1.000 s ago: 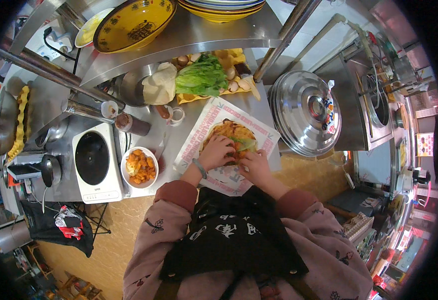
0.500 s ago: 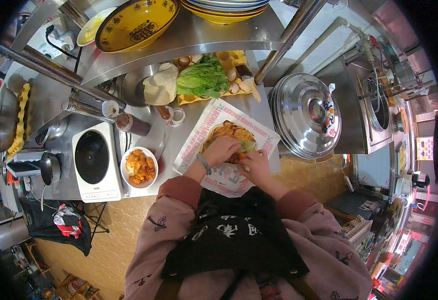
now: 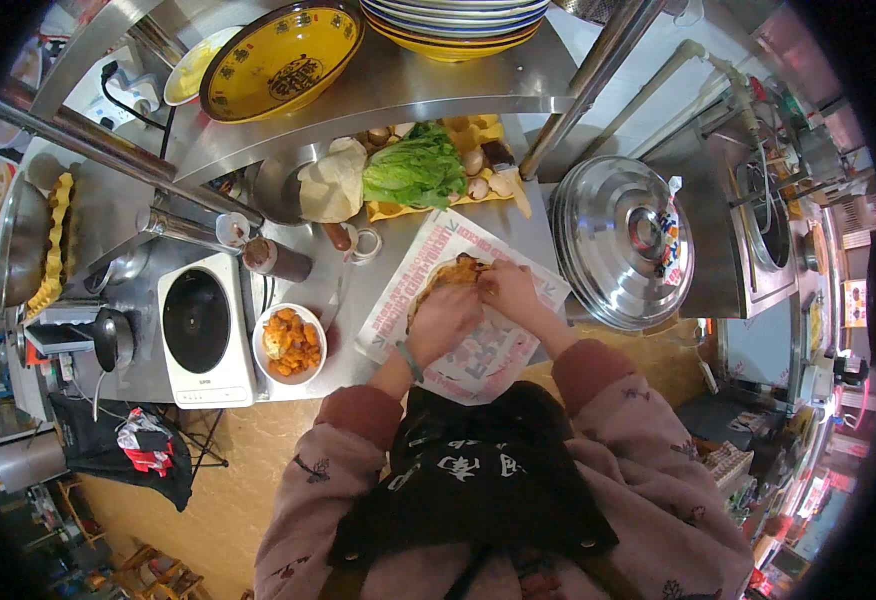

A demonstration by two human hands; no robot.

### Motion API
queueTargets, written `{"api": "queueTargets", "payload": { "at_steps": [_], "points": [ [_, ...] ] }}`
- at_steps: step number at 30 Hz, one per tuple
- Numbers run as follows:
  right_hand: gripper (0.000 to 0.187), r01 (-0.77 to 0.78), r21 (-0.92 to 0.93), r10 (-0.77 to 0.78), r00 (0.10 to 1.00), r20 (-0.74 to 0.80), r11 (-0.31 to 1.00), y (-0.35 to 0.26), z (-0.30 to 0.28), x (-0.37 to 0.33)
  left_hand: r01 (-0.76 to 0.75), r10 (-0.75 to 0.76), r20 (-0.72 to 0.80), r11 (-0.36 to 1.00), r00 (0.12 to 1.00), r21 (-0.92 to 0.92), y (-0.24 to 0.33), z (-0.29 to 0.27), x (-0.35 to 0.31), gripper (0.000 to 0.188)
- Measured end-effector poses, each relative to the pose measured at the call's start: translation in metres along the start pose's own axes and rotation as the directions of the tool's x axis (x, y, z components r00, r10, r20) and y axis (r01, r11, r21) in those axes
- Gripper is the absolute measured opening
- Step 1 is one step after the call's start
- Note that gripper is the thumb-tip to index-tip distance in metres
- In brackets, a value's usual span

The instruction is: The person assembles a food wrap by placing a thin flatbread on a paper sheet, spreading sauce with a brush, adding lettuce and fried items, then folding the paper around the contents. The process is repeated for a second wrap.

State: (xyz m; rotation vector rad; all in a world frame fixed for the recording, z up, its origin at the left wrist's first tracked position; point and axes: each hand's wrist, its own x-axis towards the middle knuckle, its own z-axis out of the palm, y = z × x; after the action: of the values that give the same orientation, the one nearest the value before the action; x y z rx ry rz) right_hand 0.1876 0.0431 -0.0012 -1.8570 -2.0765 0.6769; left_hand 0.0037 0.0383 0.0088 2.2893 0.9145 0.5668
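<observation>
A browned flatbread (image 3: 455, 272) lies on a sheet of printed wrapping paper (image 3: 403, 305) at the counter's front edge. My left hand (image 3: 442, 322) has its fingers curled on the near left part of the flatbread. On the right side my right hand (image 3: 511, 290) grips the bread's edge with bent fingers. The bread looks folded over, and my hands hide most of it and whatever is inside. Just beyond the paper are green lettuce (image 3: 415, 172) and a pale raw dough round (image 3: 333, 185).
Left of the paper stand a white bowl of orange-coated chunks (image 3: 290, 343), a sauce jar (image 3: 276, 260) and an induction cooker (image 3: 198, 330). Stacked metal lids (image 3: 623, 240) stand to the right. Eggs (image 3: 478, 187) sit in a yellow tray behind. Overhead, a steel shelf (image 3: 388, 98) carries yellow bowls.
The flatbread lay spread out with lettuce showing; it is now folded and the lettuce on it is hidden. My right hand has moved farther up the paper. The view has shifted slightly.
</observation>
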Motion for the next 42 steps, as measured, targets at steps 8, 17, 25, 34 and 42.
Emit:
{"api": "queueTargets", "payload": {
  "at_steps": [8,17,25,34,42],
  "points": [
    [0.01,-0.039,-0.115,0.047,0.996,0.071,0.993,0.003,0.012,-0.001,-0.06,0.065,-0.009,0.958,0.998,0.281,-0.001,0.031,-0.022,0.045],
    [0.036,0.282,-0.146,-0.3,0.947,-0.115,0.948,-0.022,-0.003,-0.058,-0.018,0.005,0.067,0.982,0.998,0.189,-0.006,0.021,-0.005,0.038],
    [0.03,0.127,-0.163,-0.101,0.982,0.157,0.978,-0.006,-0.002,-0.027,0.182,-0.181,0.281,0.983,0.942,0.023,-0.01,-0.008,0.024,0.042],
    [0.033,0.092,-0.144,-0.024,0.907,0.42,0.985,0.012,-0.017,0.019,0.046,-0.079,0.153,0.978,0.985,0.206,0.0,0.001,0.022,0.034],
    [0.032,0.06,-0.111,-0.011,0.918,0.396,0.992,0.011,-0.017,0.022,0.02,0.011,-0.069,0.901,0.998,0.434,0.004,0.039,-0.007,0.054]
  ]
}}
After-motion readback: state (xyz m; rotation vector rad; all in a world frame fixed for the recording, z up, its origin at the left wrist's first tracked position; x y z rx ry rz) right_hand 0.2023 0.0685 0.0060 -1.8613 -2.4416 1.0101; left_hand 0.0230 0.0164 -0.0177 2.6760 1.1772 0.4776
